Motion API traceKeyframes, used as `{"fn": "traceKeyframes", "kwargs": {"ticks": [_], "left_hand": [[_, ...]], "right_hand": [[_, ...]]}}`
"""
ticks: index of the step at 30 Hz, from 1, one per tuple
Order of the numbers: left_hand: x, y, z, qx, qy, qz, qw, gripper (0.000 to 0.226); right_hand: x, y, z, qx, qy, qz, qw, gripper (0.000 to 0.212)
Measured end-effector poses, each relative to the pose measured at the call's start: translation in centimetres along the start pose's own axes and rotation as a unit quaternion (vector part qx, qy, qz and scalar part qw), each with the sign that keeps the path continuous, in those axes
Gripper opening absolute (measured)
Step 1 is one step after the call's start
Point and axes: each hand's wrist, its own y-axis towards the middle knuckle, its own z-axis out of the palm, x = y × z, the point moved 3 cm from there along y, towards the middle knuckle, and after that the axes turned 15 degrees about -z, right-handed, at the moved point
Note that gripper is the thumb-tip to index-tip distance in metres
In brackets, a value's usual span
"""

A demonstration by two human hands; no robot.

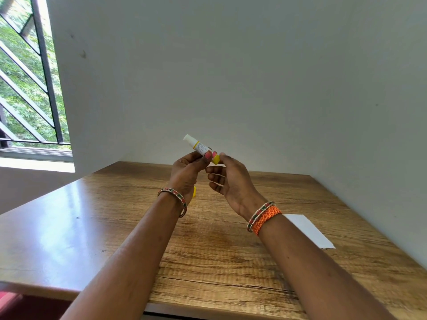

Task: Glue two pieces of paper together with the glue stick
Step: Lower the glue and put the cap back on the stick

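Both hands are raised above the wooden table (pixel 208 262), meeting in front of the pale wall (pixel 231 65). The left hand (pixel 184 172) is closed around the glue stick (pixel 201 147), thumb and fingertips pinching the lower half of its white barrel. The stick tilts up and to the left — its uncapped white tip points toward the window (pixel 27 77). The right hand (pixel 231 179) pinches the yellow base of the stick between thumb and forefinger, while its other fingers curl loosely, holding nothing. Thus the stick is held off the table by both hands at once.

Behind the left wrist a small yellow piece (pixel 194 191) lies on the table, mostly hidden; it may be the cap, but that cannot be told for sure. 1 white sheet of paper (pixel 309 230) lies flat near the table's right edge, just beside the right forearm and well apart from the glue stick. A beaded bangle (pixel 175 199) circles the left wrist — the right wrist carries a similar bangle and an orange woven band (pixel 268 219).
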Motion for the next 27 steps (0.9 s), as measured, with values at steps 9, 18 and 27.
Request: {"fn": "traceKeyframes", "kwargs": {"ticks": [9,18,27], "left_hand": [[0.1,0.3,-0.3,-0.021,0.0,-0.001,1.0,0.023],[0.1,0.2,-0.2,-0.004,0.021,0.004,1.0,0.016],[0.0,0.1,-0.4,-0.035,0.023,-0.006,0.999,0.015]], "right_hand": [[0.2,0.2,-0.2,-0.009,-0.048,-0.088,0.995,0.016],[0.2,0.2,0.0,-0.019,0.034,-0.025,0.999,0.01],[1.5,-0.2,0.0,0.015,-0.226,-0.242,0.943,0.019]]}}
